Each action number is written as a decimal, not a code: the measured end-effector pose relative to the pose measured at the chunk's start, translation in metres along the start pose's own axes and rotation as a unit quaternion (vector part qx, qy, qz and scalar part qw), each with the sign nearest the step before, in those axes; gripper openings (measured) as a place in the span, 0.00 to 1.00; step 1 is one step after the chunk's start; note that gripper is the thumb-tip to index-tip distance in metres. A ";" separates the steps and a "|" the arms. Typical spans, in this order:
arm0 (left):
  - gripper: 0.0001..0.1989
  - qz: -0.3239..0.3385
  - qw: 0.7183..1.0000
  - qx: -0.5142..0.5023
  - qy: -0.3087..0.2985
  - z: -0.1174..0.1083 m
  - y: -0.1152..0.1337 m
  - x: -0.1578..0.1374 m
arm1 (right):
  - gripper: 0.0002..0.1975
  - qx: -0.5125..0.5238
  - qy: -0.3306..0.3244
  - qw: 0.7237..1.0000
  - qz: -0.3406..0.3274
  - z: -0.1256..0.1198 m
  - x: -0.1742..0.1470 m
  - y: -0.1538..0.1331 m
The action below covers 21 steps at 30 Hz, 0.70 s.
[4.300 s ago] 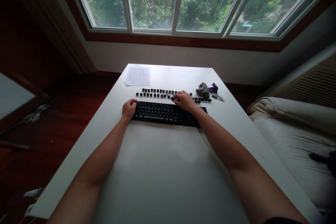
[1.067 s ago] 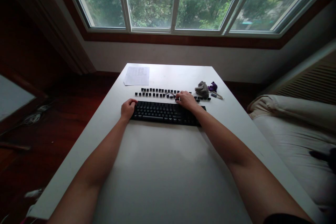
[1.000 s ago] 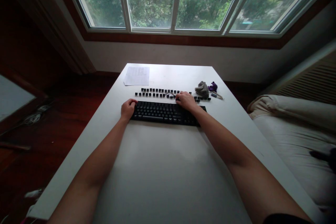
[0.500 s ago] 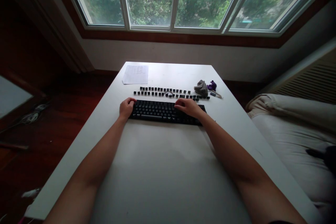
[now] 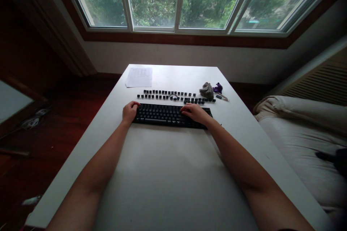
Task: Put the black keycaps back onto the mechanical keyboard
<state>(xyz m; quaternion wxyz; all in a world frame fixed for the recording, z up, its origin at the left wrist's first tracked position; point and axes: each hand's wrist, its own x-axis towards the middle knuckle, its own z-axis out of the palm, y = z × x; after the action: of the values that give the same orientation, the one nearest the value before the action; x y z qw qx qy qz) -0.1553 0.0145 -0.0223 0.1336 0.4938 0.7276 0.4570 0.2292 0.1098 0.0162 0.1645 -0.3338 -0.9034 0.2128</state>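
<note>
A black keyboard (image 5: 162,114) lies lengthwise on the white table (image 5: 168,173). My left hand (image 5: 131,110) is closed round its left end, thumb and fingers at the upper corner. Over the right half of the keyboard, my right hand (image 5: 193,111) rests with its fingers bent down and drawn together on the keys. Whatever is between those fingertips is hidden. Loose black keycaps (image 5: 159,96) stand in two rows just behind the keyboard, several in each. A thin wire tool (image 5: 173,97) appears to lie among them.
Printed paper (image 5: 139,77) lies at the table's back left. At the back right are a grey cloth (image 5: 206,90), a purple cloth (image 5: 218,87) and a slim pen-like tool (image 5: 222,97). A cushioned seat (image 5: 292,130) flanks the table's right side; a window (image 5: 176,0) is ahead.
My right fingers have shifted very slightly on the keys. My left hand stays at the keyboard's end. The whole view has moved a little.
</note>
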 end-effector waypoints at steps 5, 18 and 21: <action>0.12 0.002 1.000 -0.008 0.003 0.000 -0.001 0.000 | 0.11 0.023 -0.001 1.000 -0.010 0.001 -0.003 0.004; 0.12 -0.006 1.000 -0.004 -0.004 -0.002 0.000 -0.001 | 0.10 -0.005 0.038 0.999 -0.013 0.007 -0.007 -0.003; 0.12 -0.005 1.000 -0.003 -0.004 -0.002 -0.001 -0.001 | 0.10 -0.010 0.035 0.999 -0.009 0.008 -0.006 -0.004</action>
<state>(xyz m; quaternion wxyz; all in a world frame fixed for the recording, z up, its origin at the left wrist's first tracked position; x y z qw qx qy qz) -0.1566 0.0129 -0.0226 0.1409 0.4914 0.7281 0.4566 0.2285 0.1008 0.0103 0.1949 -0.3351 -0.9019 0.1904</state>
